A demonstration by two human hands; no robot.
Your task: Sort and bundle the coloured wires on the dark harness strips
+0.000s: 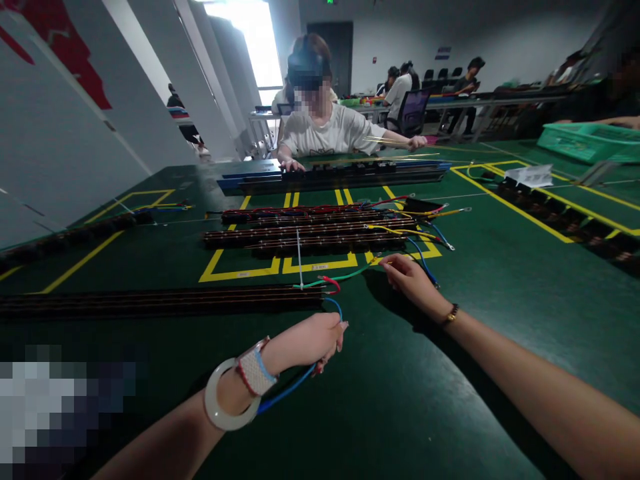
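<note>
My left hand (310,343) is closed around a blue wire (291,388), which runs out of the end of a long dark bar (160,303) with copper-coloured strips. The wire's loose part hangs below my fingers, past a white bangle. A short red wire (334,287) curls at the same bar end. From there a green wire (353,273) stretches to the right, its far end pinched between the fingertips of my right hand (413,283). A white cable tie (300,260) stands upright from the bar near its end.
Beyond lie several similar dark bars (310,233) with coloured wires and ring terminals, over yellow tape marks (245,272) on the green table (380,387). A co-worker (325,127) sits opposite, holding thin rods. A green basket (590,143) stands far right; more bars lie along both sides.
</note>
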